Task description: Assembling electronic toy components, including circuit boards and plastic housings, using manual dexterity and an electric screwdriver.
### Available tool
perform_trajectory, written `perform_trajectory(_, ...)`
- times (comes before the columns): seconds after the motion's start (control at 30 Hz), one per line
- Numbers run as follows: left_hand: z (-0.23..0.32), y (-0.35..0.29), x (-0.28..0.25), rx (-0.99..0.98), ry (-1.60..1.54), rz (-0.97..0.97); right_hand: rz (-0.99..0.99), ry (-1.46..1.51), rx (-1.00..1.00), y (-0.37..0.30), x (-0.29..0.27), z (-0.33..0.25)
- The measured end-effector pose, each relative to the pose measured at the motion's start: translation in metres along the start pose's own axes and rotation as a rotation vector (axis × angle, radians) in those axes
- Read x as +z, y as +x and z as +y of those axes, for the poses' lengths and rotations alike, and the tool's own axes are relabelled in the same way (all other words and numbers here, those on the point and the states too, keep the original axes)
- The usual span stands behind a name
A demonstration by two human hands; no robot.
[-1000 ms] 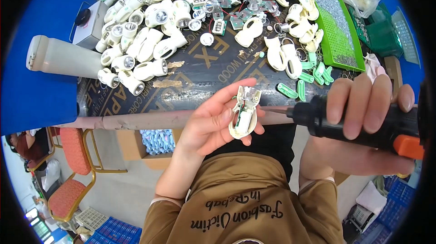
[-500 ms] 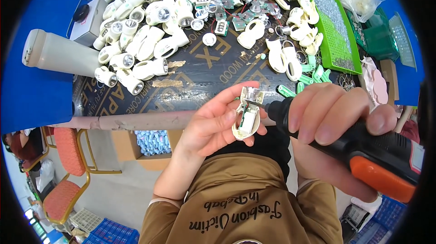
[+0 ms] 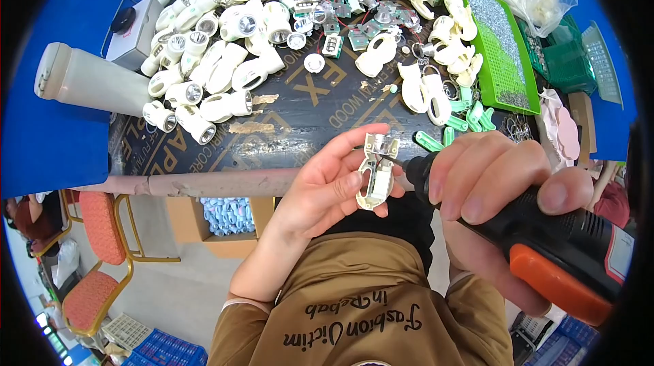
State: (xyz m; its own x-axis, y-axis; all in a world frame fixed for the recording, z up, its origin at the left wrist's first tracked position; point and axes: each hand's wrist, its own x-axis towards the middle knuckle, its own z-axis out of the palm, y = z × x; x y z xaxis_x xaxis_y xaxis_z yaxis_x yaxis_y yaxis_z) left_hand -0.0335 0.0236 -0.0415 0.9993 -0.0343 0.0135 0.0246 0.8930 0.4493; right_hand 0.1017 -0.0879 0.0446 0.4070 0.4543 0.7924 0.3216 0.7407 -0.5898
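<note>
My left hand holds a small cream-white keychain flashlight between thumb and fingers, just off the table's near edge. Its casing lies open toward me, with a clear lens at the top and a white block and board inside. My right hand is wrapped round a black electric screwdriver with an orange lever. The thin bit points left at the casing just below the lens; I cannot tell whether it sits on a screw.
Assembled white flashlights are heaped at the left beside a white tumbler. Wired circuit boards lie at the back. To the right are empty shells, green strips and a green tray of small metal parts.
The flashlight has turned slightly in my left hand and shifted a little right. My right hand and the screwdriver have moved slightly left, with the bit still at the casing.
</note>
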Motion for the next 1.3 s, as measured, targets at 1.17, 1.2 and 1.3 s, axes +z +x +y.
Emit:
perform_trajectory(1.17, -0.003, -0.003, -0.001, 0.064, 0.038, -0.013, -0.141, 0.036, -0.158, -0.015, 0.010, -0.002)
perform_trajectory(1.2, -0.003, -0.002, 0.000, 0.061, 0.034, -0.015, -0.090, 0.038, -0.148, -0.016, 0.011, -0.003)
perform_trajectory(1.3, -0.002, -0.002, 0.001, 0.056, 0.027, -0.009, 0.050, 0.043, -0.108, -0.019, 0.020, -0.008)
